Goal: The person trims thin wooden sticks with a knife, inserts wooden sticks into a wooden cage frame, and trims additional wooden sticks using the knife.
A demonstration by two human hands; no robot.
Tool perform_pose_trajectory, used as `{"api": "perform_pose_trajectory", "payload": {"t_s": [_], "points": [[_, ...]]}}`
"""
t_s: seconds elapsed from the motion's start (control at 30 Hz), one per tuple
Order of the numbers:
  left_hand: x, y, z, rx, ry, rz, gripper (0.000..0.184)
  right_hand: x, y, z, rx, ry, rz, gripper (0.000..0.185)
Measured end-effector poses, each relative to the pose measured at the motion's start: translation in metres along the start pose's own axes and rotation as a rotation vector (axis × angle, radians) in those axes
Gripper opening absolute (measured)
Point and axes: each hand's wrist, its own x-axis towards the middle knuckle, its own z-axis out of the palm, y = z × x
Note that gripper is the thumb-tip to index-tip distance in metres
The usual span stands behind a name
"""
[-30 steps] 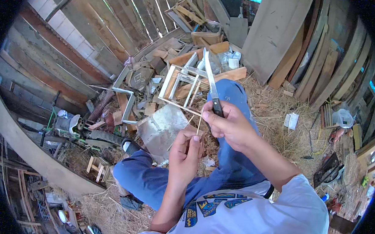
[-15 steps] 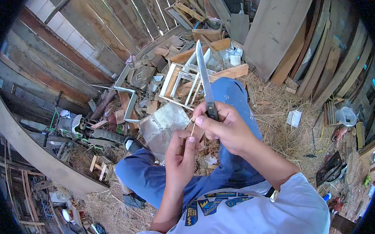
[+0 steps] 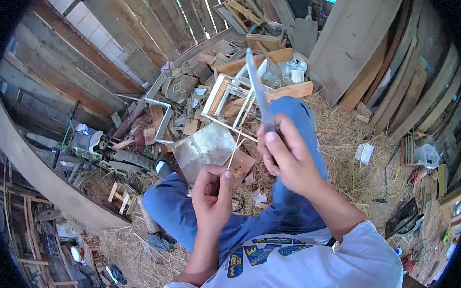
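Note:
My left hand [image 3: 212, 195] pinches a thin pale wooden stick [image 3: 235, 150] between thumb and fingertips. The stick points up and away from me, its far end free. In my right hand [image 3: 288, 156] is a knife [image 3: 258, 85], the fist wrapped round its handle. Its long blade points upward, slightly blurred, and stands apart from the stick. Below my left hand lies a grey sheet [image 3: 201, 146] between my legs. Just beyond the hands is a small frame of pale wooden slats [image 3: 215, 97].
Wood scraps [image 3: 282, 55] pile up against the plank wall. Large boards [image 3: 350, 41] lean at the right. A long curved board [image 3: 36, 165] crosses the left side, near a green-framed bicycle [image 3: 90, 142]. Straw [image 3: 340, 134] covers the ground, with a clear plastic tub [image 3: 426, 142] at the right.
My hands have drawn apart. The right hand with the knife has moved right, away from the stick. My left hand has lowered slightly, and more of the stick shows.

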Motion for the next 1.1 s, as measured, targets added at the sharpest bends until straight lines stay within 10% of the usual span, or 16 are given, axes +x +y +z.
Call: {"api": "perform_pose_trajectory", "payload": {"t_s": [0.1,0.27,1.1], "points": [[0.004,0.005,-0.002,-0.017,0.033,-0.005,0.007,-0.007,0.007,0.0,-0.665,-0.027,-0.178,0.018],[0.006,0.011,-0.003,0.02,0.068,-0.031,0.007,-0.002,0.006,0.0,-0.88,0.064,-0.278,0.016],[0.001,0.02,-0.001,-0.046,0.039,-0.067,0.01,0.0,0.01,-0.006,-1.04,-0.019,-0.303,0.014]]}}
